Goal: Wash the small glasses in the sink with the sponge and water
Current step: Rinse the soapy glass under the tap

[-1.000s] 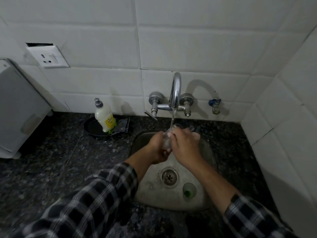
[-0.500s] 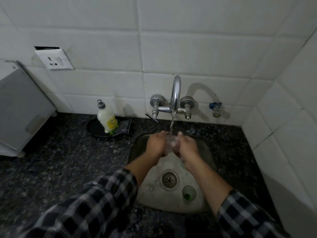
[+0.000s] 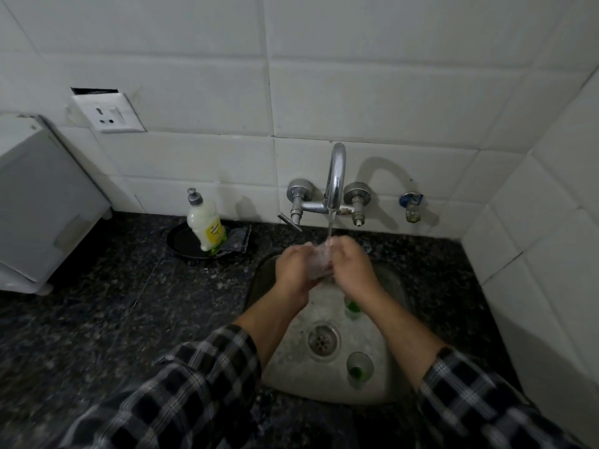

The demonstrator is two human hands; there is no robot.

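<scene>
**Clear glass being rinsed under the tap**

A small glass (image 3: 321, 262) is being gripped between the left hand (image 3: 293, 270) and right hand (image 3: 351, 267) under running water (image 3: 330, 226), over the far sink (image 3: 393, 286). Two green-bottomed glasses (image 3: 359, 369) are being left near the drain (image 3: 323, 341).

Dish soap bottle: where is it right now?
In the head view the dish soap bottle stands on a black dish on the counter, left of the faucet and sink, against the tiled back wall, below the wall socket.
</scene>
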